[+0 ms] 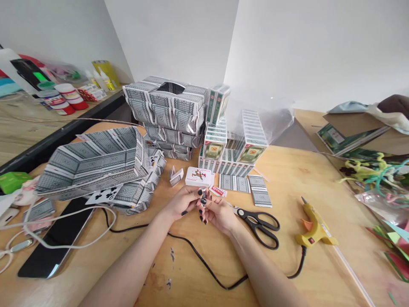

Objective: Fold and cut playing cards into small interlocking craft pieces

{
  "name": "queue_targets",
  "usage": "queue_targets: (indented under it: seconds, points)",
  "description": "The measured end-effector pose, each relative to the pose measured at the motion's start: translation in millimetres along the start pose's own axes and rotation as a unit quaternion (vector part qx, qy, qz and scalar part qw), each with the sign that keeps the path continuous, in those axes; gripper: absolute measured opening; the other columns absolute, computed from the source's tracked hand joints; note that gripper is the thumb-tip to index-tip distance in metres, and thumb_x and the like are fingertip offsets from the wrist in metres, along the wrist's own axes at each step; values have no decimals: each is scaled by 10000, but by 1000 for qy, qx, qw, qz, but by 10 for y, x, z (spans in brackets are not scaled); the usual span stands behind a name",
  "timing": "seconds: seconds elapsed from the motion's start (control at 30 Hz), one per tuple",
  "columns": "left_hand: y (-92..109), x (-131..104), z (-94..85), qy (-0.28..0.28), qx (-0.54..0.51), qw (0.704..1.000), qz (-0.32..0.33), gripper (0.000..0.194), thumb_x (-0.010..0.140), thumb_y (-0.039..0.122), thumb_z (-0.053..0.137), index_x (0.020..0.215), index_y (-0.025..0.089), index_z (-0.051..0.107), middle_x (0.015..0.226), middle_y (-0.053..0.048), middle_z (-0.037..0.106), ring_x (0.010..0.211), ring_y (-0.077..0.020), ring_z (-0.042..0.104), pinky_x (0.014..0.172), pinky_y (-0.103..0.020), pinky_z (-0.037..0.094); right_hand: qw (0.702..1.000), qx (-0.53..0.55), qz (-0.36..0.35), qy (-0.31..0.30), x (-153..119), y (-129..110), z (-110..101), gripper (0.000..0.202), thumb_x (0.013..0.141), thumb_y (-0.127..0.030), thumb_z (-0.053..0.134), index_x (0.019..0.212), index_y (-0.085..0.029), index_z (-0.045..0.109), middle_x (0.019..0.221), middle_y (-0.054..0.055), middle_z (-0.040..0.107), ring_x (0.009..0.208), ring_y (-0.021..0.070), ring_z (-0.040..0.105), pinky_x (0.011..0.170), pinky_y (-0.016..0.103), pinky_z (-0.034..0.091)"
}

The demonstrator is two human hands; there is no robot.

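Observation:
My left hand (185,204) and my right hand (219,211) meet over the middle of the table. Their fingers pinch a small white piece, mostly hidden between the fingertips. Just behind them lies a stack of white cards (200,176) with a joker on top. A small folded card piece (175,176) stands to its left. Flat patterned cards (234,183) lie behind my right hand, beside a red and white card (219,191). Black-handled scissors (260,224) rest right of my right hand.
A yellow glue gun (315,226) lies on the right, its black cord crossing the table (191,281). Folded-card boxes (166,111) and card packs (217,149) stand behind. An open card tray (92,164) and a phone (57,238) are left.

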State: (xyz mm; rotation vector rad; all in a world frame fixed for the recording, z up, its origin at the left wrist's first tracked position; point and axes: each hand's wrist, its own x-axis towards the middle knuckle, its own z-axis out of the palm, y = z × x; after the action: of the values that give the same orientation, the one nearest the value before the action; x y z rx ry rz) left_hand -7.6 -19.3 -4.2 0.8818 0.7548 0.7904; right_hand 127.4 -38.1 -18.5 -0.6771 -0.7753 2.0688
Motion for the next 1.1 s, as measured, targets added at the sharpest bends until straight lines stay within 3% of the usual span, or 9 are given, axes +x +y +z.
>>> queue_targets:
  seconds: [0.17,0.23,0.37,0.47,0.57,0.7,0.87,1.1]
  points:
    - [-5,9,37,48,96,993,40,378,767,416,505,907,84,621,460,2,558,266,-25,318,290,-162,156,992,-91,-72,52,28,-16,-14,247,715,-353,632,609,-131,610,494,-12,547,371,76,487,336,173,385]
    - [0,3,76,62,130,987,64,394,785,415,480,955,87,618,453,3,556,274,-28,322,291,-161,142,981,-149,-102,68,34,-25,-27,304,737,-375,597,544,-142,572,456,-13,529,356,80,463,339,188,372]
    - [-39,-8,163,72,166,977,114,396,760,396,526,1013,102,605,527,-4,577,355,-57,421,325,-166,286,954,-247,-139,101,34,-22,-35,344,768,-390,536,506,-168,522,422,-11,514,354,95,449,357,213,369]
    - [-118,-2,207,128,207,959,143,359,746,374,551,991,117,612,671,-30,616,432,-70,475,389,-184,382,938,-284,-151,129,31,6,-24,342,774,-389,512,508,-174,501,428,-8,518,362,102,459,364,219,368]
    - [-197,15,222,188,254,937,147,324,776,369,512,961,123,611,580,3,569,409,-68,457,384,-179,378,929,-301,-153,154,30,34,-7,358,788,-392,486,503,-176,474,414,-13,505,358,102,455,367,218,361]
    - [-250,31,216,208,284,924,151,278,790,365,490,871,126,606,480,32,502,417,-80,465,392,-174,376,913,-328,-157,186,26,45,8,356,785,-397,483,505,-177,464,412,-23,486,353,96,444,357,209,342]
    - [-230,25,246,205,258,933,149,262,788,371,490,784,128,590,446,51,448,380,-67,422,355,-168,341,910,-333,-155,191,23,42,15,376,787,-418,478,498,-177,460,403,-23,484,352,97,442,361,211,345]
    - [-188,26,305,213,148,958,125,257,748,374,539,640,141,537,385,70,390,315,-65,392,300,-180,329,929,-309,-140,149,26,42,-2,386,781,-441,503,497,-180,474,434,-6,512,376,102,461,372,221,369]
